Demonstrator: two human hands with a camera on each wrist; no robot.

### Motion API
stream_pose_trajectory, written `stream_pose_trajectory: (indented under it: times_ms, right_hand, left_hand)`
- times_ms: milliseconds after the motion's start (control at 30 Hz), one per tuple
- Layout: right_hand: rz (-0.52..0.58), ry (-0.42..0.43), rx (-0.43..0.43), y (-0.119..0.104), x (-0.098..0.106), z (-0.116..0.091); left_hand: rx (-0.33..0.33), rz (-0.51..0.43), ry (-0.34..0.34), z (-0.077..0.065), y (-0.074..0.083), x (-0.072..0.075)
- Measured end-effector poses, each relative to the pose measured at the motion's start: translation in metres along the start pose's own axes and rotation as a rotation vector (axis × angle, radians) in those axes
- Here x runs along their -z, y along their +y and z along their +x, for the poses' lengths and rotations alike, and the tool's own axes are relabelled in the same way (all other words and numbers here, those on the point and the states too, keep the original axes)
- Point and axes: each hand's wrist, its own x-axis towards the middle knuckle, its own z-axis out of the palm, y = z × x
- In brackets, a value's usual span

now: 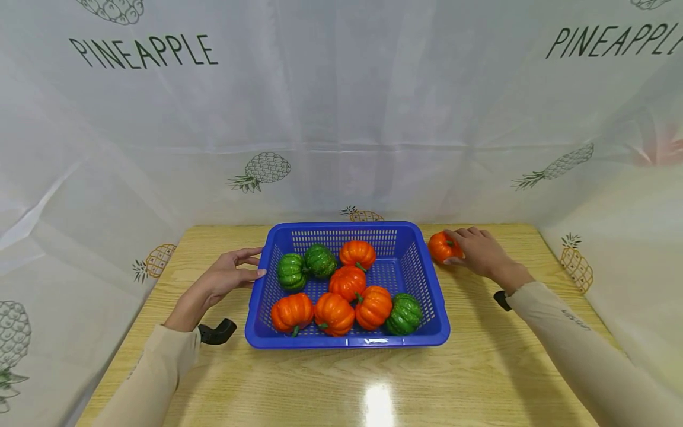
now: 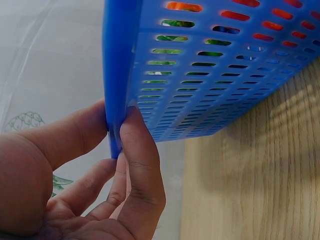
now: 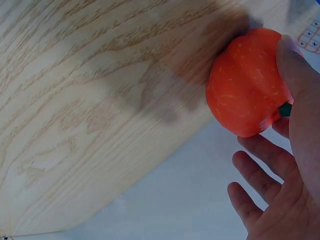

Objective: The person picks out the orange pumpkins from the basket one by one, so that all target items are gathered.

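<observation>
A blue plastic basket (image 1: pixel 348 342) with slotted walls stands on the table, holding several orange pumpkins (image 1: pixel 334 314) and three green ones (image 1: pixel 404 314). My left hand (image 1: pixel 230 275) is at its left side; in the left wrist view, thumb and forefinger pinch the basket's rim (image 2: pixel 120 65) from both sides. Just outside the right wall, my right hand (image 1: pixel 482 254) grips a small orange pumpkin (image 3: pixel 247 82) with a green stem. Its thumb lies over one side and the forefinger is partly hidden behind, while the other fingers (image 3: pixel 247 205) spread away from it.
The wooden table (image 1: pixel 299 385) extends in front of the basket and to both sides. A white curtain (image 1: pixel 341 118) printed with pineapples hangs close behind and along the sides. A black wrist mount (image 1: pixel 217 332) juts out beside the left forearm.
</observation>
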Motion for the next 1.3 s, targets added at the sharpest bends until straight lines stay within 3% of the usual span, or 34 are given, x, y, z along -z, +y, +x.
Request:
stream_pose_trajectory:
  times_ms: [200, 467, 767, 1067, 1300]
  right_hand:
    - [-0.007, 0.012, -0.001, -0.002, -0.003, 0.001]
    - [-0.013, -0.039, -0.014, -0.003, 0.001, 0.001]
    - [-0.030, 0.029, 0.014, -0.011, 0.034, 0.000]
    - [-0.056, 0.102, 0.140, -0.043, 0.067, 0.007]
    - [-0.082, 0.121, 0.280, -0.077, 0.077, 0.020]
  left_hand:
    - [-0.001, -0.012, -0.003, 0.000, -0.001, 0.000]
    - [0.000, -0.013, -0.002, 0.001, -0.001, -0.001]
    - [0.001, -0.013, 0.003, 0.001, -0.002, 0.000]
    - [0.010, -0.009, 0.004, 0.003, -0.003, 0.001]
    - [-0.001, 0.005, 0.000, 0.001, -0.002, 0.000]
